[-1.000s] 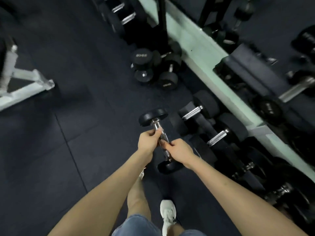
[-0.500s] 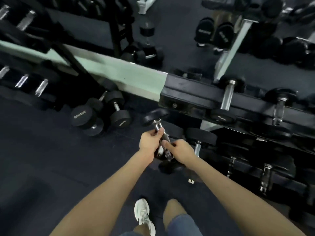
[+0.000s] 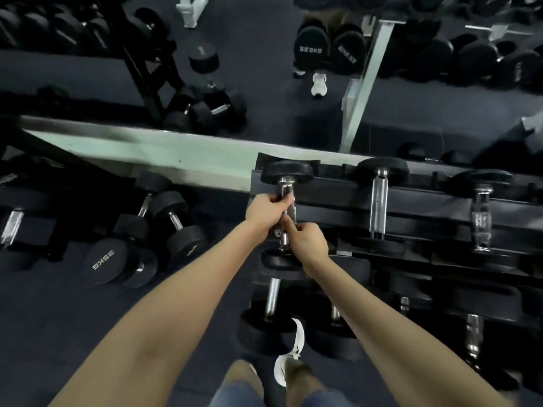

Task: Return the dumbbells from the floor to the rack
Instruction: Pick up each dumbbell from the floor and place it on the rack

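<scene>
Both hands on 1 dumbbell (image 3: 286, 174), wrapped around its chrome handle. Left hand (image 3: 266, 207) takes the far part of the handle, fingers curled over it, just below the far head. Right hand (image 3: 307, 240) takes the near part, fingers closed on the bar, thumb up along it. The 2 hands touch or nearly touch at mid-handle; cannot tell which.

Dumbbell sits over the left end of the top tier of the rack (image 3: 426, 201), handle running away from the person. Far head is at the back rail, near head (image 3: 279, 261) just behind the right wrist at the front rail. Cannot tell if the heads rest on the rails or hang just above.

Right of the grip, same tier: 2 racked dumbbells, second dumbbell (image 3: 379, 201) nearer, third dumbbell (image 3: 480, 218) further out, both parallel to the held one.

Below the grip, lower tier: more dumbbells, one with its chrome handle (image 3: 271, 298) showing between the forearms.

Left of the grip, on the floor: cluster of floor dumbbells (image 3: 164, 227), one head marked 35KG (image 3: 102, 259).

Beyond the grip: pale ledge (image 3: 147, 148) at the foot of a mirror, reflected weights above it.

White shoe (image 3: 289, 356) directly under the forearms.
</scene>
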